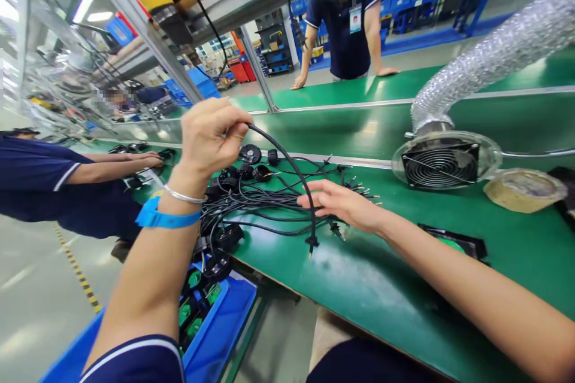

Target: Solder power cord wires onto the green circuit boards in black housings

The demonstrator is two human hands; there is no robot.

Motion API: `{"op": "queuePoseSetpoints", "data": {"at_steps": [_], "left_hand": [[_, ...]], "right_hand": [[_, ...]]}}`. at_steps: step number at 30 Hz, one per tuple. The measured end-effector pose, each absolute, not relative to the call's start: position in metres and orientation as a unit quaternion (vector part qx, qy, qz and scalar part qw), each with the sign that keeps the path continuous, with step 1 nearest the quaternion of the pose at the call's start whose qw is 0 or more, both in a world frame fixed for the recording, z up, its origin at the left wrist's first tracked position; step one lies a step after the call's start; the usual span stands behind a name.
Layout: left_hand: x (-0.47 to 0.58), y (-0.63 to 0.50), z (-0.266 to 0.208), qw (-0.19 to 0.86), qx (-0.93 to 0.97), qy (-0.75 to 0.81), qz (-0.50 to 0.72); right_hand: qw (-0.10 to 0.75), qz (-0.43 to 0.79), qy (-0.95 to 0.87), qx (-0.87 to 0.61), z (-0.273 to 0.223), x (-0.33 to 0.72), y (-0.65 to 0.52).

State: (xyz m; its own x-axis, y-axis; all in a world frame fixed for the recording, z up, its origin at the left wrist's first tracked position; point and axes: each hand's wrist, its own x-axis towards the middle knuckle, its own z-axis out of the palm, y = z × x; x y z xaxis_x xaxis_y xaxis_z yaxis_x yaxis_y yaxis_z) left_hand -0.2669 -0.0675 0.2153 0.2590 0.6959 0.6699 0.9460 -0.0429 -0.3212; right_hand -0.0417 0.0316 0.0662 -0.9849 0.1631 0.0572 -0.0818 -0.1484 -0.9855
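Note:
Raised over the bench, my left hand [214, 134] is closed with thumb and fingers pinching one end of a black cable [291, 158]. The cable arcs down to the right and ends in a black fitting [311, 241] with bare wire tips below it. Close to the hanging part of this cable is my right hand [344, 203], fingers stretched out and apart; whether they touch the cable I cannot tell. Beneath both hands lies a pile of black cables [256, 200] with stripped coloured ends. Round black parts [250, 154] sit at its far side.
A fume extractor fan [442, 166] with a silver duct [489, 51] stands at the right, beside a tape roll [525, 188]. A blue bin [233, 305] with green-and-black parts is below the bench edge [278, 278]. Co-workers [348, 30] are across the bench and at the left.

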Motion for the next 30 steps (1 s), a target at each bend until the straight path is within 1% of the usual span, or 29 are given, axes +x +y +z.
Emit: {"op": "queuePoseSetpoints", "data": {"at_steps": [2,4,7,8,10,12,14,16,17,19,21,23,25,27,29,30], "left_hand": [[-0.27,-0.051,0.185,0.344,-0.696,-0.612,-0.151],[-0.269,-0.038,0.158,0.295,-0.705,-0.638,-0.095],[-0.264,-0.031,0.125,0.165,-0.725,-0.668,0.045],[-0.261,-0.032,0.118,0.128,-0.733,-0.664,0.077],[-0.246,-0.035,0.106,0.085,-0.753,-0.645,0.098],[-0.217,-0.039,0.095,0.064,-0.766,-0.634,0.079],[-0.171,-0.041,0.083,0.03,-0.78,-0.624,-0.041],[-0.119,-0.041,0.067,-0.063,-0.826,-0.536,-0.163],[-0.094,-0.039,0.057,-0.115,-0.844,-0.488,-0.19],[-0.056,-0.032,0.037,-0.207,-0.843,-0.454,-0.204],[-0.037,-0.023,0.022,-0.264,-0.814,-0.473,-0.21],[-0.035,-0.013,0.014,-0.287,-0.774,-0.517,-0.225],[-0.038,-0.004,0.014,-0.327,-0.738,-0.543,-0.233],[-0.04,0.004,0.02,-0.404,-0.708,-0.535,-0.223],[-0.036,0.01,0.025,-0.458,-0.691,-0.521,-0.204],[-0.033,0.012,0.027,-0.465,-0.688,-0.521,-0.198]], "right_hand": [[0.034,0.809,-0.583,-0.058,0.056,-0.025,0.033],[0.003,0.811,-0.578,-0.086,0.047,-0.007,0.034],[0.003,0.799,-0.579,-0.16,0.038,0.029,0.041],[0.009,0.788,-0.586,-0.187,0.036,0.041,0.043],[0.02,0.757,-0.608,-0.237,0.034,0.066,0.048],[0.028,0.713,-0.643,-0.279,0.036,0.086,0.048],[0.042,0.661,-0.682,-0.308,0.042,0.102,0.044],[0.064,0.619,-0.717,-0.312,0.052,0.119,0.04],[0.083,0.589,-0.743,-0.308,0.056,0.13,0.038],[0.144,0.481,-0.803,-0.322,0.06,0.155,0.037],[0.209,0.322,-0.846,-0.37,0.053,0.182,0.039],[0.22,0.213,-0.865,-0.397,0.037,0.205,0.041],[0.192,0.17,-0.891,-0.374,0.017,0.218,0.041],[0.17,0.151,-0.909,-0.35,0.002,0.22,0.04],[0.162,0.146,-0.911,-0.35,-0.004,0.218,0.039],[0.162,0.153,-0.909,-0.352,-0.004,0.218,0.039]]}}
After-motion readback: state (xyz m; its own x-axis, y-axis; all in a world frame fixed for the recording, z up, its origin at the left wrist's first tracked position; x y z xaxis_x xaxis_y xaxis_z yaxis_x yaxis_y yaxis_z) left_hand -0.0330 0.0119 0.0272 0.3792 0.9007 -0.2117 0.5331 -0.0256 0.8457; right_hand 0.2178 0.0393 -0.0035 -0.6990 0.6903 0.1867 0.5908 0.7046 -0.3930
